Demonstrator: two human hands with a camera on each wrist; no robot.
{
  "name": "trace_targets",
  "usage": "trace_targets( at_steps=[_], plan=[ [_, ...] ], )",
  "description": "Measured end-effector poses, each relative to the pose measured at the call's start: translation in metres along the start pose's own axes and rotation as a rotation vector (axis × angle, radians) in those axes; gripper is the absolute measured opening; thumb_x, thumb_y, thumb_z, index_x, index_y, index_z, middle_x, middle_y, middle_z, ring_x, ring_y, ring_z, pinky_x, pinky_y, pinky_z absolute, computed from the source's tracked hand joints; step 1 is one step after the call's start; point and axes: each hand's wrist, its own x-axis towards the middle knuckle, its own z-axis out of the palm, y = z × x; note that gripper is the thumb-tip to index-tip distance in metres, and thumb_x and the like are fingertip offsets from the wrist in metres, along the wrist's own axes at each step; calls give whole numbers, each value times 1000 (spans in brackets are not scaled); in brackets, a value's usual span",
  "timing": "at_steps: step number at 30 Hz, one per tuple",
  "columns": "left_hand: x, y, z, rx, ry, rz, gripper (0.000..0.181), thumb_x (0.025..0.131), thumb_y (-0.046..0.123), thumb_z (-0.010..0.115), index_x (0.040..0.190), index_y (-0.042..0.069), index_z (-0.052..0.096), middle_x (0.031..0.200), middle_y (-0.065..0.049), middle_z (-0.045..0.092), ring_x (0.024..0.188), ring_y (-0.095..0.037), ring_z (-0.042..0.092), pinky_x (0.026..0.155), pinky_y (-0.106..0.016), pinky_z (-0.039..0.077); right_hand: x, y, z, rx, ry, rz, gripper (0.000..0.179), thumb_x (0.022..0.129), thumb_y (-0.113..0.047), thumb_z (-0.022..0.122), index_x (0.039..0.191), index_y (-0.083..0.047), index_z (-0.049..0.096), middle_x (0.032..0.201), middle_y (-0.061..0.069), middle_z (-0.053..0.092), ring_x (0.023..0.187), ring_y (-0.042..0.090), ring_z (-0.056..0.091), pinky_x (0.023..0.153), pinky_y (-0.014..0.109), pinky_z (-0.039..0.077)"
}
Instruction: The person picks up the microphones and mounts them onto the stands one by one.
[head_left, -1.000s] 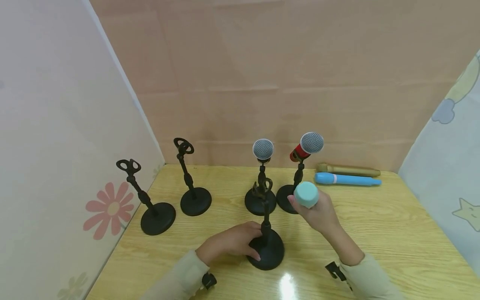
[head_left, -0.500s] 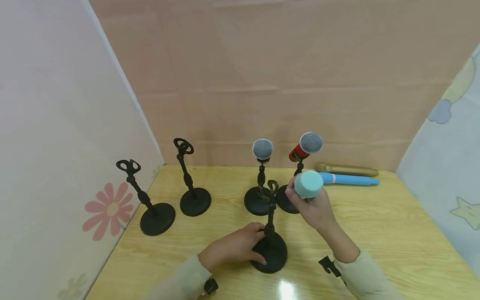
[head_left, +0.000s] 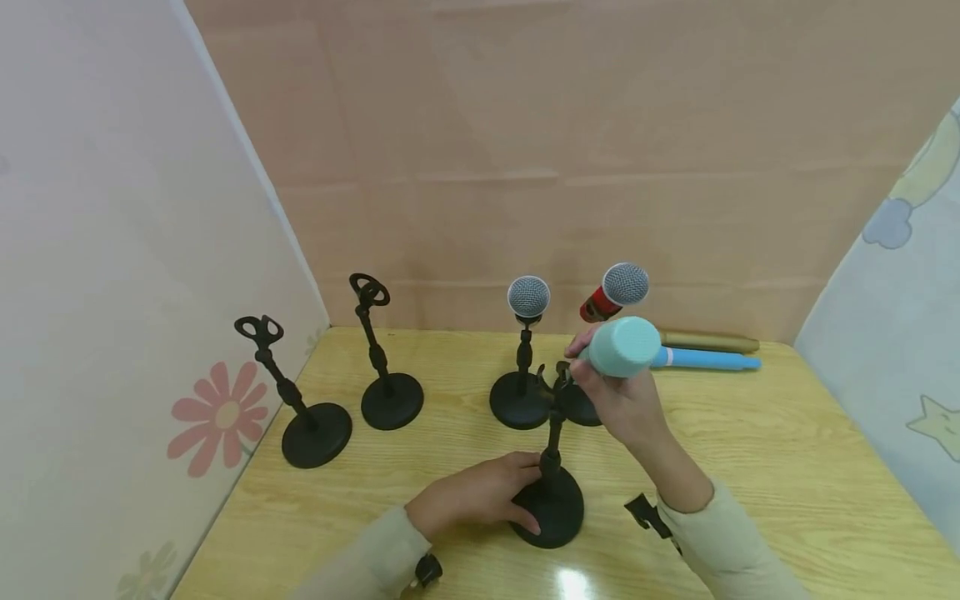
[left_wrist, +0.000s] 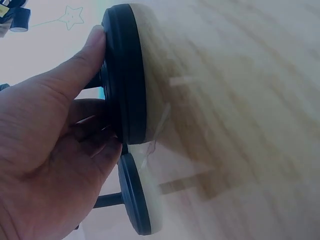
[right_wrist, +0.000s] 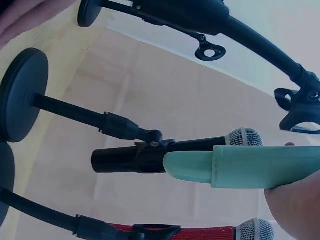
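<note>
My left hand (head_left: pixel 483 497) grips the round black base of a microphone stand (head_left: pixel 553 508) near the table's front. In the left wrist view its thumb lies over the base (left_wrist: pixel 127 75), fingers along the rim. My right hand (head_left: pixel 630 408) holds a teal microphone (head_left: pixel 626 346) just right of this stand's forked clip (head_left: pixel 553 382). Seen from the right wrist, the teal microphone (right_wrist: pixel 250 167) lies apart from the clip (right_wrist: pixel 302 112). Behind, a black microphone with a silver head (head_left: pixel 528 297) and a red microphone (head_left: pixel 618 289) sit in stands; my right hand partly hides the red one's stand.
Two bare black stands, one front-left (head_left: pixel 317 435) and one farther back (head_left: pixel 392 400), occupy the left side. A blue microphone (head_left: pixel 708 359) and a gold microphone (head_left: pixel 712 341) lie at the back right. Walls (head_left: pixel 600 167) enclose the wooden table (head_left: pixel 750 450) behind and at both sides.
My left hand has shifted the gripped stand slightly right. The right hand has moved up and away with the teal microphone, which now shows more of its side.
</note>
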Motion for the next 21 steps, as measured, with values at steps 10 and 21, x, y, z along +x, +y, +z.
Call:
trace_targets(
  at_steps=[10,21],
  plan=[
    [-3,6,-5,117,51,71,66,90,47,70,141,7,58,153,-3,48,136,-11,51,105,-18,45,9,-11,5,-100,-19,56,36,88,10,58,112,-16,60,104,-1,61,95,18,57,80,25,50],
    [-6,8,-7,69,40,55,70,92,45,69,147,6,52,159,-5,41,141,-14,45,110,-22,42,15,-8,10,-89,-18,-34,37,96,-23,72,115,5,56,113,2,63,110,19,61,98,31,50]
  ],
)
